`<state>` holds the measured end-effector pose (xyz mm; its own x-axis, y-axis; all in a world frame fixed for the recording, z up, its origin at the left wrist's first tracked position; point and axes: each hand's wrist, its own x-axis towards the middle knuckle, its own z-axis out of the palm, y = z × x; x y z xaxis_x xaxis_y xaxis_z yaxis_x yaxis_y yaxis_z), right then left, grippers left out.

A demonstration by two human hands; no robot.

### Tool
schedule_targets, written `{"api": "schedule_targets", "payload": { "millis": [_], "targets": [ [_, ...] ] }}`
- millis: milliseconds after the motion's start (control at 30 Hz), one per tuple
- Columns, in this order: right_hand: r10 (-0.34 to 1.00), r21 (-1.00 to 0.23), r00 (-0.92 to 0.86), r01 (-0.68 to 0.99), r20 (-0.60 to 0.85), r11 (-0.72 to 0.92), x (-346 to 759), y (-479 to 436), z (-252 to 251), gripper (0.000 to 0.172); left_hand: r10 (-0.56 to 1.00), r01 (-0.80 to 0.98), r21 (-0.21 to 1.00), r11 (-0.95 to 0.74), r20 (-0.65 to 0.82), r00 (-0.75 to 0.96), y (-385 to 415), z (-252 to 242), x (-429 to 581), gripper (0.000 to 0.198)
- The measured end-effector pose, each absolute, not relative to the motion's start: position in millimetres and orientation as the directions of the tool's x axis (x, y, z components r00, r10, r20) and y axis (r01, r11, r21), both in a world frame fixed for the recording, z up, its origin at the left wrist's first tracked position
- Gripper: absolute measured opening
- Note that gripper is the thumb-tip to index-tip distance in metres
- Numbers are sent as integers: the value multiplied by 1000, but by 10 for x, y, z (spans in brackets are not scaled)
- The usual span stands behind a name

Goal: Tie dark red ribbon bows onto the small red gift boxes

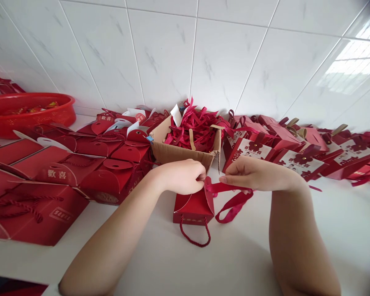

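Note:
A small red gift box (193,207) stands on the white table in front of me, its twisted red cord handle (198,243) hanging toward me. My left hand (186,176) is closed at the top of this box; its curled fingers hide what they grip. A crimson ribbon (234,209) runs from beside those fingers across to my right hand (251,173), which pinches it between thumb and fingers. The ribbon's loose part loops down onto the table right of the box.
Behind my hands, an open cardboard box (185,153) holds a heap of crimson ribbons (197,123). Rows of red gift boxes (107,181) fill the left side, near a red plastic basin (58,113). Ribboned red-and-white gift boxes (249,150) line the right. A tiled wall (163,53) rises behind.

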<state>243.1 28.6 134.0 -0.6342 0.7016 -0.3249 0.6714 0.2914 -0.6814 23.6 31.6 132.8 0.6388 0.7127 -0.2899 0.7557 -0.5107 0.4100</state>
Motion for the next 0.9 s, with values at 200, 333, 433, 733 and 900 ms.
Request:
{"api": "schedule_targets", "payload": {
  "millis": [200, 333, 433, 733, 900],
  "targets": [
    [711, -664, -624, 685, -323, 300, 2429, 284, 1342, 45, 734, 776, 400, -487, -293, 612, 302, 1384, 236, 16],
    [741, -615, -601, 715, -299, 333, 2394, 276, 1352, 42, 808, 811, 414, -414, -243, 536, 250, 1476, 139, 19],
    [756, -583, -589, 733, -285, 352, 2348, 261, 1369, 38, 844, 828, 414, -378, -213, 492, 184, 1556, 54, 23],
    [803, -651, -586, 653, -112, 386, 2246, 237, 1367, 36, 842, 785, 505, -358, -189, 506, 131, 1580, 72, 25],
    [714, -838, -698, 358, 53, 412, 2159, 240, 1336, 28, 847, 662, 660, -355, -73, 527, 85, 1603, 74, 26]
  ]
}}
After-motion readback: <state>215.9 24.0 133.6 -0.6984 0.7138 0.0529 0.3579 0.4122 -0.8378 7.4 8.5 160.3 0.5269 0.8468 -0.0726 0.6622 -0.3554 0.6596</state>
